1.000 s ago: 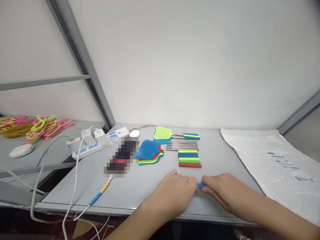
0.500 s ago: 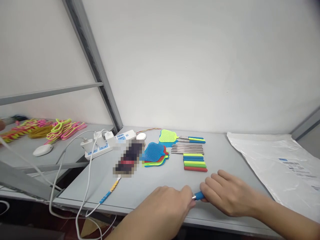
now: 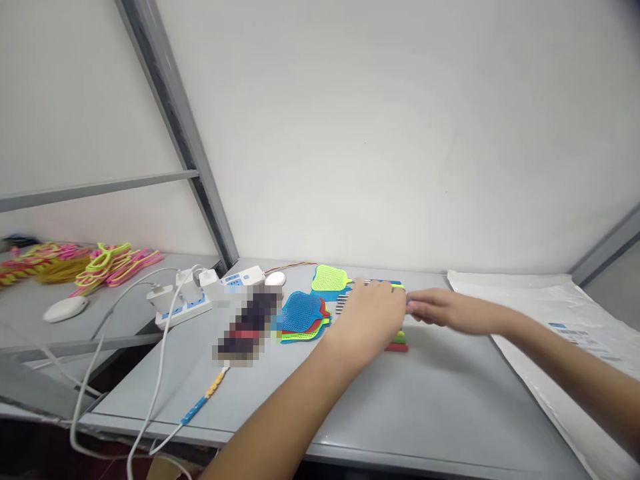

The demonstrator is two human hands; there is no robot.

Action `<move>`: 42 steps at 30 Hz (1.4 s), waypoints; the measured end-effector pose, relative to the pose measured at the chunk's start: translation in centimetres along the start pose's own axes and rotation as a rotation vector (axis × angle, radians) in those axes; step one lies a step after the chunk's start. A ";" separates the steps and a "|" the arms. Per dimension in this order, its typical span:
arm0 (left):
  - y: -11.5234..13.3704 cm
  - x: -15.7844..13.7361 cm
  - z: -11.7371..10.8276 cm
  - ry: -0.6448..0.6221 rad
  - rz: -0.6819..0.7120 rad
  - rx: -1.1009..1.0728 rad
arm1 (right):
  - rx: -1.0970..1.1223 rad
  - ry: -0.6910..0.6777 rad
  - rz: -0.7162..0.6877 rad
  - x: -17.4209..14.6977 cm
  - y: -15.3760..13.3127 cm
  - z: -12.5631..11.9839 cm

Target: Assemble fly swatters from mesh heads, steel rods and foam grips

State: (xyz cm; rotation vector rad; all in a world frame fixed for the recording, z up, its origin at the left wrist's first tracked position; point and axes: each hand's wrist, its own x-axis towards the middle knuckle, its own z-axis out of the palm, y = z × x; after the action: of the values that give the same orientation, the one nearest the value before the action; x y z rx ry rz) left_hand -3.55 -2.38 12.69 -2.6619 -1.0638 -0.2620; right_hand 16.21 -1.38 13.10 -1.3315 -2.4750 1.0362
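Note:
My left hand [image 3: 375,308] reaches over the row of metal rods [image 3: 341,305] and the coloured handles, fingers curled; what lies inside them is hidden. Against its fingertips is my right hand [image 3: 445,311], its fingers pressed together at a small bit of blue handle [image 3: 408,303]. Green and red handles [image 3: 399,347] show below my left hand. Behind it lie fly swatters with a yellow-green head [image 3: 330,277] on top, partly covered. To the left is a stack of loose swatter heads, a blue head [image 3: 301,312] uppermost.
A blurred-out phone [image 3: 250,325] on a cable lies left of the swatter heads. A power strip [image 3: 187,308] with white chargers stands behind it. At right lies a white plastic bag [image 3: 540,360]. Pink and yellow cords [image 3: 107,267] lie on the far-left table.
Both hands have moved up and away from the table's front edge to the rods and handles, now covering many of them. The metal rod with the blue handle is mostly hidden now.

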 end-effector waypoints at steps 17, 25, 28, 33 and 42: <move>-3.6 -2.9 -1.0 -0.126 0.152 0.112 | -0.734 0.474 -0.238 0.7 -1.2 3.7; -3.7 -4.9 -1.1 -0.366 0.084 -0.064 | -1.169 0.779 -0.588 1.4 -1.3 5.3; -3.4 -5.3 -1.7 -0.401 -0.009 -0.235 | -1.210 0.774 -0.645 1.0 -1.3 5.2; -3.3 -5.6 -2.1 -0.475 -0.046 -0.535 | -1.234 0.763 -0.703 0.1 -1.0 4.8; -1.9 -5.4 0.8 -0.356 0.039 -0.248 | -1.281 0.738 -0.609 -1.6 -0.4 4.8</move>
State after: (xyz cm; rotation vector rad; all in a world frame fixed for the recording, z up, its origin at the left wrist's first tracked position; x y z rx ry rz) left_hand -8.69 -4.33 10.89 -3.0276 -1.1415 0.1014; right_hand 14.85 -5.22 10.00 -0.6850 -2.4803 -1.1391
